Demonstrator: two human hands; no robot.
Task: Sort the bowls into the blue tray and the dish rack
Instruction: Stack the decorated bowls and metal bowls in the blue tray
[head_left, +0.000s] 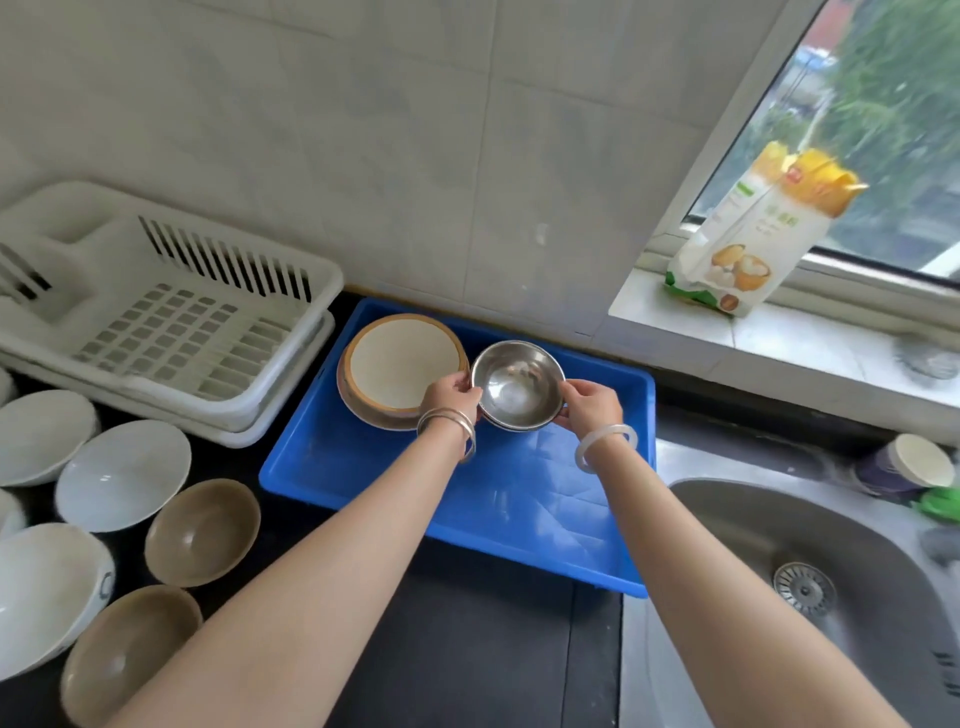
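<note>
Fingers (460, 383) of the left hand (451, 399) and right hand (592, 404) pinch opposite rims of a steel bowl (519, 384) low in the blue tray (519, 509). A tan-rimmed dish (402, 364) sits just left of them. The dish rack (171, 322) looks empty. White bowls (122, 475) and brown bowls (202, 530) lie far left, so most sorting remains.

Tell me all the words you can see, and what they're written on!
Bag on the windowsill: green label, red logo and grey characters, all too blurred to read.
White bowl at the left edge: a dark mark, not readable.
Nothing else shows writing.
</note>
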